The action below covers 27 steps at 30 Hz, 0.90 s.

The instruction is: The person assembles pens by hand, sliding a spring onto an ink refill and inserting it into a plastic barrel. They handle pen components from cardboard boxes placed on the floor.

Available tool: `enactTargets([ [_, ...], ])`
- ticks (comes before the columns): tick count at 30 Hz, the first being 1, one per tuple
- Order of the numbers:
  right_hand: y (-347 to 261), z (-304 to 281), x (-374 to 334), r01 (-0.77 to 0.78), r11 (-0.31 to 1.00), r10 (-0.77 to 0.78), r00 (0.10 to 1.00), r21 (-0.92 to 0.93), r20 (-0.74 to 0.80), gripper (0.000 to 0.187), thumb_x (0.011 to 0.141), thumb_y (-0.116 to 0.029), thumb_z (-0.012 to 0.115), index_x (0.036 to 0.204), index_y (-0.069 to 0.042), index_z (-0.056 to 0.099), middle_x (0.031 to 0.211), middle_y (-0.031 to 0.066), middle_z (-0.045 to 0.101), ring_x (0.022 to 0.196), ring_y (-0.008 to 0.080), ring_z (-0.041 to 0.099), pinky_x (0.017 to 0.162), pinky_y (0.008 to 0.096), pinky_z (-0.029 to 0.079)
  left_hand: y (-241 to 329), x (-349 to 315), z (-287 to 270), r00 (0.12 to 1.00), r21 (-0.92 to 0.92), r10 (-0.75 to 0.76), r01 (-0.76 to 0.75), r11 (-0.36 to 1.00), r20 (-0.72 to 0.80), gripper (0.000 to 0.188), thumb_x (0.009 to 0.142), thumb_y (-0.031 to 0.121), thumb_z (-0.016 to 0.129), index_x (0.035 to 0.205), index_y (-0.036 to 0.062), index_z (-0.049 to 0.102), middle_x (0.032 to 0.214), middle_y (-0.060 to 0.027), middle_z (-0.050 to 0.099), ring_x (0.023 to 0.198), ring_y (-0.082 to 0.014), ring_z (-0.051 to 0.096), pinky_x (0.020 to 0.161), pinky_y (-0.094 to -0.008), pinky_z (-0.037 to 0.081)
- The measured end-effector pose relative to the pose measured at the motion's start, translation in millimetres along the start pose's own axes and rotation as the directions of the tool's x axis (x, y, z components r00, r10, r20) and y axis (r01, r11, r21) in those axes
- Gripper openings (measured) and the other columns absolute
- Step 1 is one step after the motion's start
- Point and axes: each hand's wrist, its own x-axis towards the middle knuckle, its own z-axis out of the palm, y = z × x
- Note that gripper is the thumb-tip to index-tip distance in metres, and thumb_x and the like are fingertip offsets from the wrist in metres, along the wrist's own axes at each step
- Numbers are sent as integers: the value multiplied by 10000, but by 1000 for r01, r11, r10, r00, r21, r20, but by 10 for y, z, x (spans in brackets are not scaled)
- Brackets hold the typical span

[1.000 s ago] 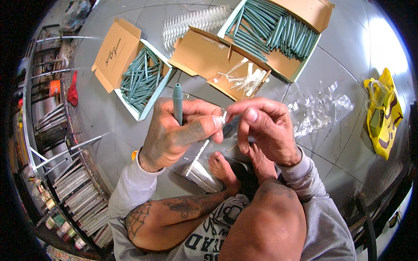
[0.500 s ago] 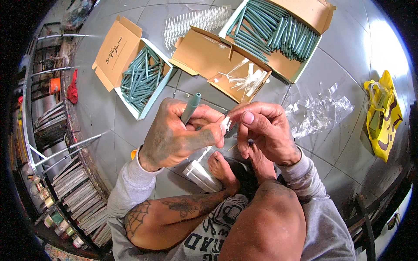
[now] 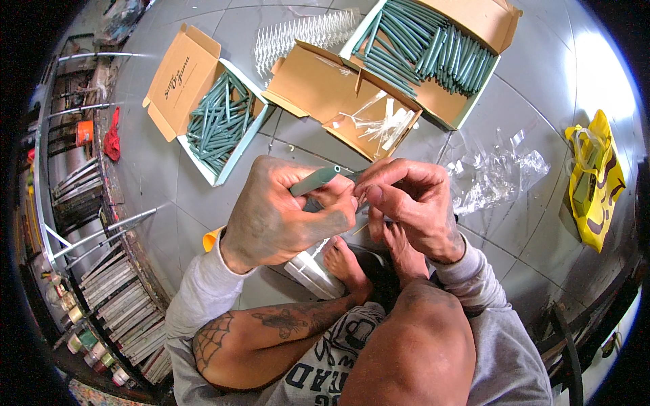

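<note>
Tube (image 3: 315,181), grey-green, lies clasped in the closed left hand (image 3: 288,216), its long axis pointing up and right toward the right hand (image 3: 409,203), whose fingertips pinch something small, touching the left.

Three open cardboard boxes (image 3: 183,74), yellow bag (image 3: 596,183)

- Ahead of the hands, three open cardboard boxes blocked the floor: the left box (image 3: 217,125), the middle box (image 3: 338,95), the far box (image 3: 433,57).
- Bare grey floor (image 3: 535,88) lay open between the far box and the yellow bag (image 3: 592,179).
- Crumpled clear wrappers (image 3: 497,172) cluttered the right.
- Metal racks (image 3: 101,230), possibly shelving, closed the left.
</note>
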Motion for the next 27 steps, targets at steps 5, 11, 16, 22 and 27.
enactTargets([
  [5,37,-21,10,40,997,-42,999,-67,-20,86,877,-33,688,889,51,703,841,100,716,664,118,643,578,257,534,95,11,51,998,116,-3,10,993,-62,120,807,71,742,804,-41,700,637,-19,641,637,-18,519,578,-207,479],
  [11,30,-42,6,65,988,-64,998,-138,12,91,872,-32,670,895,51,701,851,90,718,708,106,642,639,262,533,-76,31,60,964,317,254,-218,923,-77,147,772,119,770,810,-13,717,673,-102,687,601,-135,672,559,-268,501],
  [16,-39,-141,30,-78,997,78,992,-1,100,118,915,-60,661,923,47,712,859,105,721,648,136,656,587,280,543,-64,57,-3,932,292,361,-350,890,17,146,874,95,675,806,-23,725,638,-60,676,592,-110,638,555,-252,483],
  [22,-86,-142,-5,-164,985,152,971,48,186,124,936,-61,659,959,42,724,888,125,733,638,147,667,570,273,548,-21,46,-50,953,267,296,-304,915,69,149,842,104,686,756,-16,705,624,-43,664,580,-81,602,538,-238,460],
  [27,-92,-104,-9,-154,987,144,972,45,187,105,923,-53,683,948,38,727,893,122,736,648,140,669,565,269,550,-44,35,-28,977,248,211,-208,946,13,174,769,129,720,660,21,637,533,-66,529,471,-126,462,482,-288,376],
])
